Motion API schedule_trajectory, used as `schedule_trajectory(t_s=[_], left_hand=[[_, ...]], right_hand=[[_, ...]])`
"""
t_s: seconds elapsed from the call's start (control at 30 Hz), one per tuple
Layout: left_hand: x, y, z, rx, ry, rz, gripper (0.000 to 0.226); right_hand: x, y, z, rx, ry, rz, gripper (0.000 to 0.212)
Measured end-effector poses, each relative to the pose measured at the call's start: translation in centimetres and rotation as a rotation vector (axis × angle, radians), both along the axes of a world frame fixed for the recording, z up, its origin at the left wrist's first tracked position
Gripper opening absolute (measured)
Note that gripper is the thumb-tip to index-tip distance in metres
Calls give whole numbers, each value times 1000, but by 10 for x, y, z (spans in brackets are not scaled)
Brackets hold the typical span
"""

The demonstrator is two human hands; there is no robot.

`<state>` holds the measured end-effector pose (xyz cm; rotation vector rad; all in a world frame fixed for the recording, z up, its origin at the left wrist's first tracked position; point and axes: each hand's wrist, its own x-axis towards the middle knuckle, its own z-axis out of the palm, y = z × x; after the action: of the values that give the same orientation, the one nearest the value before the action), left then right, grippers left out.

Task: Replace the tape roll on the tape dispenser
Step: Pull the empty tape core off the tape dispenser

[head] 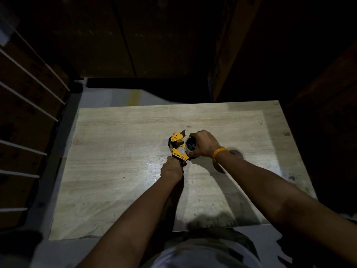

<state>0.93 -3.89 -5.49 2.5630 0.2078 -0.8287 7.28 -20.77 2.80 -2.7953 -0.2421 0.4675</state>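
Note:
A yellow and black tape dispenser (178,147) rests near the middle of the wooden table (116,151). My left hand (171,169) is closed around its handle at the near end. My right hand (202,143), with an orange band on the wrist, grips a tape roll (190,147) at the dispenser's right side, on or at the hub; the fingers hide most of the roll. The metal blade end points away from me.
A blurred round dark object (236,153), possibly another roll, lies just right of my right wrist. Dark cardboard boxes surround the table at the back and right. A rack with white rails (29,97) stands to the left.

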Motion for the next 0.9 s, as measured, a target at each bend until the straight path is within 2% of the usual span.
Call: schedule_trajectory(t_s=[0.37,0.57,0.73,0.83,0.9], left_hand=[[-5,-4,-6,41,29,-25,48],[-6,-7,-2,56,10,-71,46],[-10,-8,-7,17,-8,-57,44],[-9,-7,-8,-1,-12,-22,45],[-2,-8,-3,12,-26,-39,46]], right_hand=[[-21,-9,6,47,-104,-13,62],[-18,-20,6,94,-90,92,58],[-19,-39,14,126,-77,246,75],[-17,-36,37,244,-192,243,57],[-3,-30,63,362,-333,150,53]])
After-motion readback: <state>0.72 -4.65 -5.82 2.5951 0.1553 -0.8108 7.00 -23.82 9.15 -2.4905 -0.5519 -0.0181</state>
